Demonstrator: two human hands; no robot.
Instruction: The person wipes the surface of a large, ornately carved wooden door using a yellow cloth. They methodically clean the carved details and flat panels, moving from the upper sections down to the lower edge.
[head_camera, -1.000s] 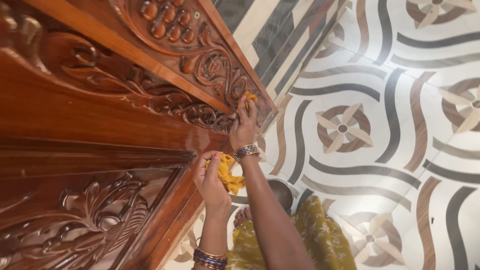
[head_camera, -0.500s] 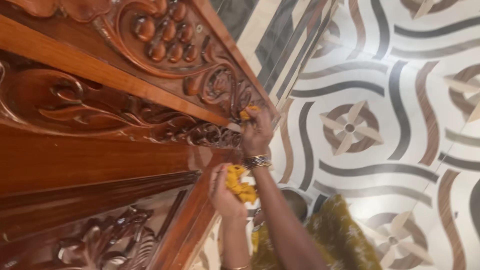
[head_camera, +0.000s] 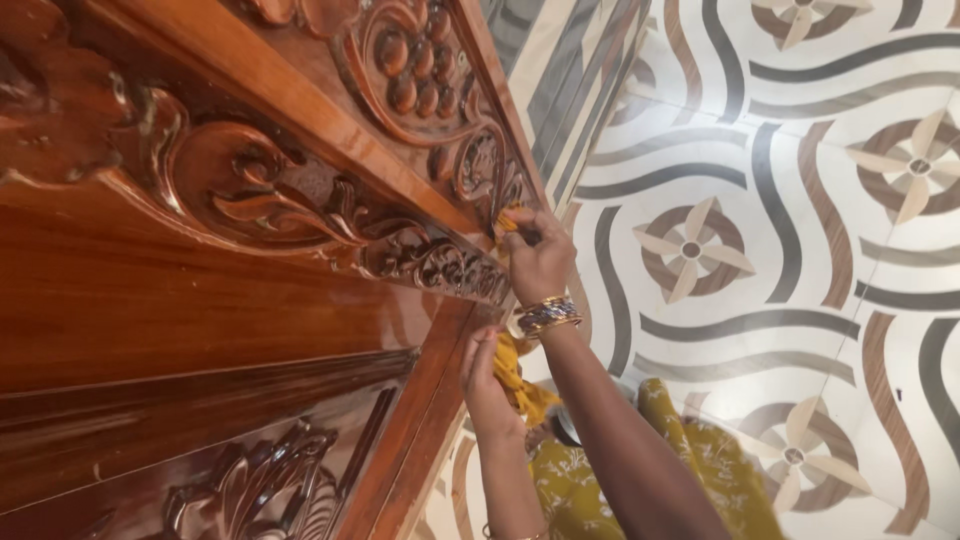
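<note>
The right hand (head_camera: 540, 262) was closed on a pinch of yellow cloth (head_camera: 506, 222), pressed to the scrollwork at the carved door (head_camera: 250, 300) edge. The left hand (head_camera: 487, 375), nearer and lower, gripped the cloth's bunched tail against the frame.
</note>
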